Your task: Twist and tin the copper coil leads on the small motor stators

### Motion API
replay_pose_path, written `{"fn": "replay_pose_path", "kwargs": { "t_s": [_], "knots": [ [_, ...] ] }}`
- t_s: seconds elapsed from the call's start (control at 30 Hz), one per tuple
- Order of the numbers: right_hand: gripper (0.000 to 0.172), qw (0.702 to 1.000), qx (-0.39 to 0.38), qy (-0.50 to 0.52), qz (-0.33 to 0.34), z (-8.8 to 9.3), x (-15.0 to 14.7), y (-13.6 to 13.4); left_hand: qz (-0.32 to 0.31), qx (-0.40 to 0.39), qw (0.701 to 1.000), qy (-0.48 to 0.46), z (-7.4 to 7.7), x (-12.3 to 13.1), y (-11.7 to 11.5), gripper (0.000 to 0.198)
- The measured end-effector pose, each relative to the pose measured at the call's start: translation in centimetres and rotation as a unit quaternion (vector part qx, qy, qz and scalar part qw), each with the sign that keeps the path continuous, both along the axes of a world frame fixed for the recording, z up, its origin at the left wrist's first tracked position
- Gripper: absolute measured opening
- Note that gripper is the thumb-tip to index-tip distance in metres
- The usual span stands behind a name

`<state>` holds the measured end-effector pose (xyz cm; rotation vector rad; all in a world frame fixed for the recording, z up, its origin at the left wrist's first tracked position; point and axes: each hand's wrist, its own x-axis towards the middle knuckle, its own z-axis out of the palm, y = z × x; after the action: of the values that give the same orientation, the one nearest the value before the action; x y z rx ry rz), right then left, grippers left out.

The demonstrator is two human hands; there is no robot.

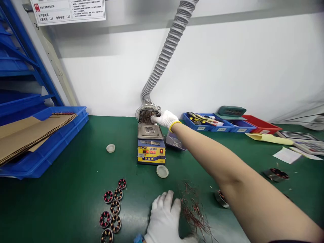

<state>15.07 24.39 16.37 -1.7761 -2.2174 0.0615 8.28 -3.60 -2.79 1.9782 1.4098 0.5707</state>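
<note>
My right hand [167, 120], in a white knit glove with a yellow cuff, reaches to the far side of a yellow-and-blue solder pot [151, 154] with red digits. Its fingers are closed by the round metal hood [147, 116] at the hose's end; what they grip, if anything, is hidden. My left hand [163, 216], also gloved, lies flat on the table with fingers stretched out and holds nothing. Beside it lies a loose pile of thin copper-coloured wires [194, 212]. Several small wound motor stators [115, 207] stand to its left.
A ribbed grey hose [168, 45] runs down to the hood. White round lids [162, 171] lie near the pot. At left is a blue crate [63, 135] holding cardboard; at right, blue bins [202, 127], a red bin [263, 125] and larger stators [277, 174].
</note>
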Motion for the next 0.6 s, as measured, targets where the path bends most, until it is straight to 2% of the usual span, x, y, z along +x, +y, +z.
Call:
{"fn": "replay_pose_path", "kwargs": {
  "t_s": [0.13, 0.2, 0.3, 0.4, 0.47, 0.5, 0.53, 0.6],
  "knots": [
    [0.045, 0.997, -0.027, 0.075, -0.012, -1.7, -1.4, 0.1, 0.016, 0.033, 0.999, -0.013, -1.2, -0.1, 0.3, 0.080],
    [0.043, 0.993, -0.033, 0.112, -0.020, -1.8, -1.5, -0.1, 0.033, 0.043, 0.998, -0.025, -1.3, -0.2, 0.5, 0.078],
    [0.042, 0.982, -0.037, 0.183, -0.017, -0.5, -0.2, -1.3, 0.065, 0.050, 0.995, -0.057, -0.5, -0.3, 0.4, 0.077],
    [0.047, 0.961, -0.053, 0.271, 0.006, 0.4, 2.0, -4.6, 0.102, 0.042, 0.984, -0.142, 0.9, -0.5, 0.2, 0.074],
    [0.048, 0.945, -0.065, 0.320, 0.030, -0.5, 3.1, -8.3, 0.129, 0.004, 0.957, -0.260, 2.0, -0.8, 0.1, 0.072],
    [0.046, 0.938, -0.072, 0.336, 0.044, -1.5, 3.4, -10.5, 0.138, -0.019, 0.933, -0.331, 2.5, -1.0, 0.1, 0.072],
    [0.046, 0.932, -0.080, 0.348, 0.056, -2.9, 3.5, -12.9, 0.143, -0.040, 0.904, -0.402, 2.9, -1.2, 0.0, 0.072],
    [0.057, 0.916, -0.095, 0.381, 0.084, -6.3, 3.5, -17.7, 0.149, -0.062, 0.838, -0.522, 3.7, -1.4, -0.2, 0.070]
  ]
}}
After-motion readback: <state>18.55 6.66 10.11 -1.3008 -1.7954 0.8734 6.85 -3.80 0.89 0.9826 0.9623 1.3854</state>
